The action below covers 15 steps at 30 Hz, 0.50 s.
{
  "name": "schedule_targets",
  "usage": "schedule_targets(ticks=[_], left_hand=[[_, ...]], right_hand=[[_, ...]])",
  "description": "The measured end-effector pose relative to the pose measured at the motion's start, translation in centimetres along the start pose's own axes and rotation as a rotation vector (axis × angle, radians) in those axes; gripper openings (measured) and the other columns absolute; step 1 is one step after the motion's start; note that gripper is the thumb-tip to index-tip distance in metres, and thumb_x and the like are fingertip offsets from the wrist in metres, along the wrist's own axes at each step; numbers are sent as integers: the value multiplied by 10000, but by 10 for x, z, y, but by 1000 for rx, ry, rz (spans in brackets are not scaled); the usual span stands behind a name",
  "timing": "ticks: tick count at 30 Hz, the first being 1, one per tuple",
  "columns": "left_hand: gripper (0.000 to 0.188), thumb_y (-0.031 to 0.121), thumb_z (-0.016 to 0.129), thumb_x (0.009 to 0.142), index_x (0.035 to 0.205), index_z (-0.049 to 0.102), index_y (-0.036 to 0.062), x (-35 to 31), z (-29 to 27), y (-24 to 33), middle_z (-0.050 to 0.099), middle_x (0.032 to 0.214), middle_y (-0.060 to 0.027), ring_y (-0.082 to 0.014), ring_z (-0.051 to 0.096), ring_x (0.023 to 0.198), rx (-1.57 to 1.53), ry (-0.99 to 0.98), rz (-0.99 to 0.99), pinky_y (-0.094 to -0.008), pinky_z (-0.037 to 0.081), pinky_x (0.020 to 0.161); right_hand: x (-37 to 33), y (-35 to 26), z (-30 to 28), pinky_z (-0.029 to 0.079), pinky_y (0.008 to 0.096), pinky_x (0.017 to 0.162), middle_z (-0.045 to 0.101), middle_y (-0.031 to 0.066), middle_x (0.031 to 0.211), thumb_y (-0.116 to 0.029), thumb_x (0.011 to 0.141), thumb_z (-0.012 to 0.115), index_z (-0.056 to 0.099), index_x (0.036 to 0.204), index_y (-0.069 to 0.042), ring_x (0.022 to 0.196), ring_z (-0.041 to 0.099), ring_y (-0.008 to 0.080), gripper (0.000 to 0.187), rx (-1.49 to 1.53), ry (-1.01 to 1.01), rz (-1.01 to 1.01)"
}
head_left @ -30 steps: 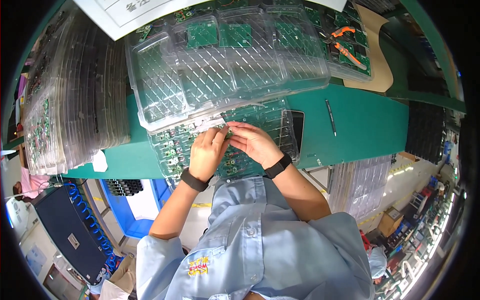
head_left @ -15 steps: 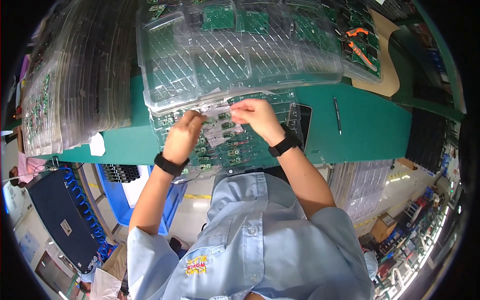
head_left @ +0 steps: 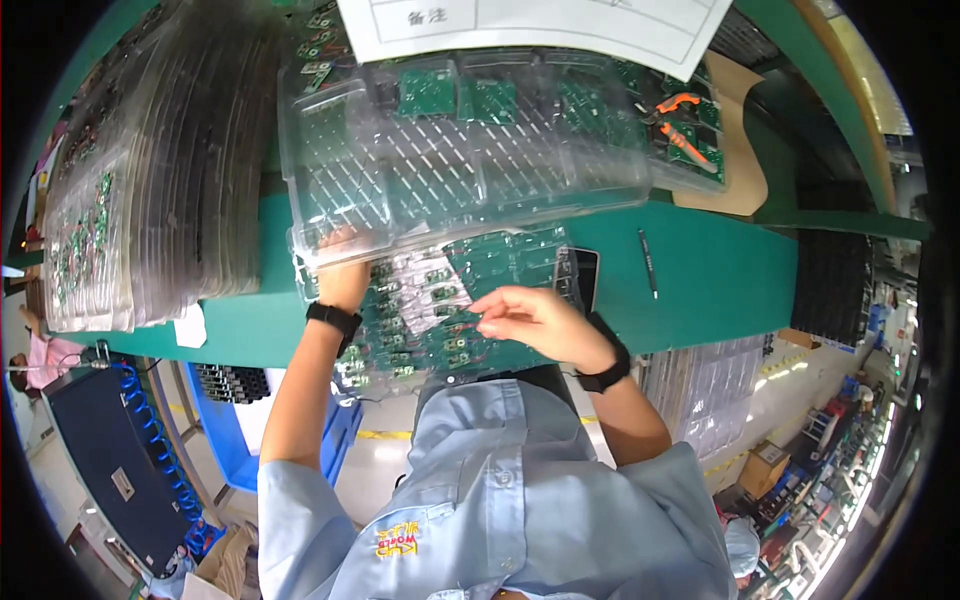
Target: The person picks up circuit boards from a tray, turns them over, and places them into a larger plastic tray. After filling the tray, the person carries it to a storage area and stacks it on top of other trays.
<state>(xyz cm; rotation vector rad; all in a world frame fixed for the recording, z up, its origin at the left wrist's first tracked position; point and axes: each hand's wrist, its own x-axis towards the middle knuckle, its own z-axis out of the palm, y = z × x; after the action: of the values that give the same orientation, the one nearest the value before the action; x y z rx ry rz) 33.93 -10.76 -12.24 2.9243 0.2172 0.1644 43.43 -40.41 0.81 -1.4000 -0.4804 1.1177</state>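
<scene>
My left hand [head_left: 345,272] reaches beneath the near edge of a large clear plastic tray [head_left: 330,230]. Its fingers show only dimly through the plastic, so whether they grip anything is hidden. My right hand [head_left: 535,320] hovers over small green circuit boards [head_left: 455,345], thumb and fingers stretched out and apart, with nothing visible between them. Between the hands, a pale crumpled sheet [head_left: 428,300] lies among the boards. These boards sit in a clear compartment tray [head_left: 505,250] at the bench's front edge.
Stacked clear trays [head_left: 190,200] stand at the left. Behind are green boards, orange-handled pliers [head_left: 688,145] and brown cardboard [head_left: 740,150]. A white printed form [head_left: 540,30] hangs at the top. On the green bench [head_left: 710,290] lie a pen [head_left: 648,262] and a dark phone-like slab [head_left: 582,278].
My left hand has left the pale sheet and gone under the clear tray's edge. My right hand has drawn back toward me, its pinch loosened. The view has shifted, bringing the printed form in.
</scene>
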Motion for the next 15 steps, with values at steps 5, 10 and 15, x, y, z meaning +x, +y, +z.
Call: schedule_targets(ticks=[5,10,15], left_hand=[[330,83,634,771,1100,614,76,-18,-33,7,593,1092,-169,-381,532,1053,-26,106,3,-458,406,910],[281,55,640,760,1040,630,63,-22,-77,48,568,1050,-150,-340,538,967,-165,172,-16,-449,413,856],[293,29,642,779,1070,630,60,-55,-116,62,569,1085,-129,-329,531,1005,-265,94,-233,-421,407,879]], right_hand=[[26,-107,-44,502,255,698,674,53,904,-172,905,621,640,1074,-15,820,636,117,232,-561,262,-178],[124,-134,-103,507,375,770,676,132,978,-215,850,634,654,1037,-53,884,648,283,248,-1153,473,-437],[189,-148,-117,489,364,818,671,125,1003,-280,883,602,633,1074,-18,913,634,233,326,-1249,676,-663]])
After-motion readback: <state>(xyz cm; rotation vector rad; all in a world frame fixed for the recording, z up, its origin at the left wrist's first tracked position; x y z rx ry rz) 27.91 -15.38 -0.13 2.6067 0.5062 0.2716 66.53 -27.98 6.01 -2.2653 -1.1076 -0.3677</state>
